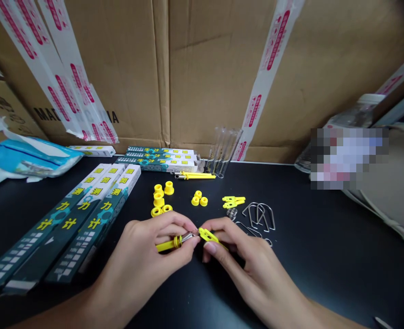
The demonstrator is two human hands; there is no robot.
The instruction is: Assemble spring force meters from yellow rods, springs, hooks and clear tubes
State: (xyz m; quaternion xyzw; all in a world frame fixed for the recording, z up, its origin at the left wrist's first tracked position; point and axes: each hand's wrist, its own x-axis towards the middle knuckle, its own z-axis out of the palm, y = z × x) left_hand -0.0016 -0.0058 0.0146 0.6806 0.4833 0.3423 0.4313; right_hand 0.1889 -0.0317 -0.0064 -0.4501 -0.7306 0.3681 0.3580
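Note:
My left hand (152, 246) is closed around a yellow rod with a metal tip (172, 244), low over the black table (325, 256). My right hand (238, 249) pinches a small flat yellow clip (207, 235) and holds it against the rod's metal end. The two hands meet at the middle of the view. Just beyond my fingers lie several yellow caps (161, 200), two more yellow caps (199, 198), two spare yellow clips (233, 202), a small metal spring (232, 213) and bent wire hooks (259, 215).
Three long dark boxes with yellow labels (70, 224) lie at the left, more boxes (157, 157) at the back. Clear plastic tubes (224, 151) and assembled yellow rods (197, 175) rest near a cardboard wall (202, 68). Blue-white bags (27, 157) lie far left.

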